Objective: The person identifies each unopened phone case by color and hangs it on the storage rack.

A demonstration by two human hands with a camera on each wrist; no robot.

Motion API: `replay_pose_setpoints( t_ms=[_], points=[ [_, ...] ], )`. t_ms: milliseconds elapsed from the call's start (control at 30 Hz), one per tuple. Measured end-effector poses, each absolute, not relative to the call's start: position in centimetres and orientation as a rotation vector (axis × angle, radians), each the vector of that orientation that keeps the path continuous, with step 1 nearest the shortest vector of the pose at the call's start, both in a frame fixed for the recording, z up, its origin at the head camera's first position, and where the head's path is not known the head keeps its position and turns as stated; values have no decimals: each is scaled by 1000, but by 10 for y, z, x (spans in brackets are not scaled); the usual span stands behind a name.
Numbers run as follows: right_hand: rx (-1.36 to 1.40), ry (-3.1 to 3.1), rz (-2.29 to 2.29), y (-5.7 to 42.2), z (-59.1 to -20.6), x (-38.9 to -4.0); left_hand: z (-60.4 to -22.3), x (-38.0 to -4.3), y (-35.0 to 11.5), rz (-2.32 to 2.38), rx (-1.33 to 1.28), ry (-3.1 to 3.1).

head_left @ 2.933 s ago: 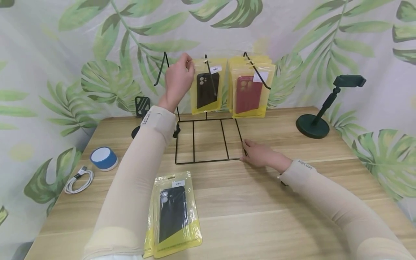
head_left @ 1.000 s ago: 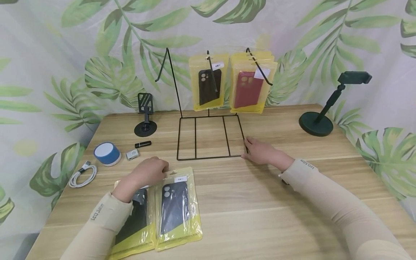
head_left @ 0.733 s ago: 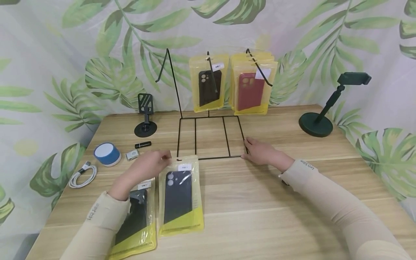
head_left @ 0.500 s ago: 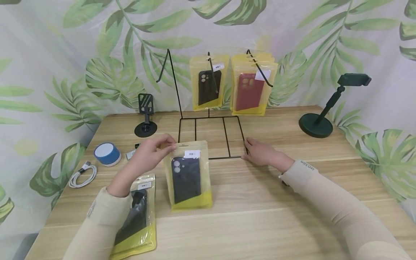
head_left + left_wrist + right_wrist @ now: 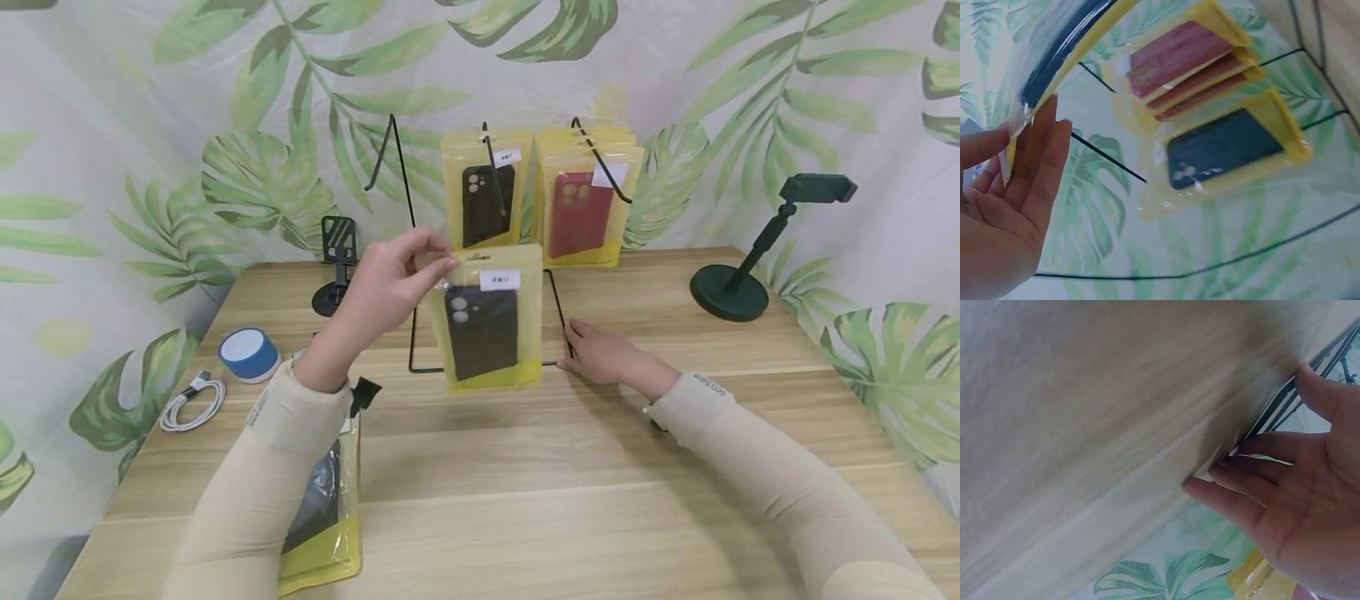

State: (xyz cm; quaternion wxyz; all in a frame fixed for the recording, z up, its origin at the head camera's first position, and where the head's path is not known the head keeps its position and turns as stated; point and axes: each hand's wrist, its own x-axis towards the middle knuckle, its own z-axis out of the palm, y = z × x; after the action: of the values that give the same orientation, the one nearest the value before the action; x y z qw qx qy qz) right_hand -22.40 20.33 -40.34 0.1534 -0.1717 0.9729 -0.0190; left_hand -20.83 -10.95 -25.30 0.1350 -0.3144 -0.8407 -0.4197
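Between thumb and fingers my left hand (image 5: 393, 279) pinches the top corner of a bagged dark phone case (image 5: 483, 333). The clear-and-yellow bag hangs upright above the table, in front of the black wire display rack (image 5: 411, 333). In the left wrist view it appears edge-on. My right hand (image 5: 603, 354) holds the front right corner of the rack's base, thumb and fingertips at the wire. A bagged black phone case (image 5: 487, 196) hangs on the middle hook, and bagged red phone cases (image 5: 577, 217) hang on the right hook. The left hook (image 5: 378, 158) is bare.
Another bagged phone case (image 5: 322, 508) lies under my left forearm. On the left are a blue round speaker (image 5: 249, 354), a coiled white cable (image 5: 193, 406) and a black phone stand (image 5: 339, 242). A dark green stand (image 5: 729, 287) stands back right.
My left hand left the rack's hooks, came down to the bags on the table, took one by its top and raised it toward the rack. The right hand stayed at the base.
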Motion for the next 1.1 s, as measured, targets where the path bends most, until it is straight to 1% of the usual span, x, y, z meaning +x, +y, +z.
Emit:
replay_pose_setpoints(
  t_ms=[200,533,700,1100],
  points=[
    [-491,2791,-54,204,-402,-222,-235,-220,-88,-1294,-855,-2449],
    [-502,2803,-38,205,-404,-223,-231,-237,-75,-1295,-778,-2454],
    [-502,2813,-44,203,-405,-222,-231,-245,-73,-1243,-742,-2489],
    [-490,2795,-28,202,-402,-222,-226,-282,-66,-1024,-620,-2592]
  ],
)
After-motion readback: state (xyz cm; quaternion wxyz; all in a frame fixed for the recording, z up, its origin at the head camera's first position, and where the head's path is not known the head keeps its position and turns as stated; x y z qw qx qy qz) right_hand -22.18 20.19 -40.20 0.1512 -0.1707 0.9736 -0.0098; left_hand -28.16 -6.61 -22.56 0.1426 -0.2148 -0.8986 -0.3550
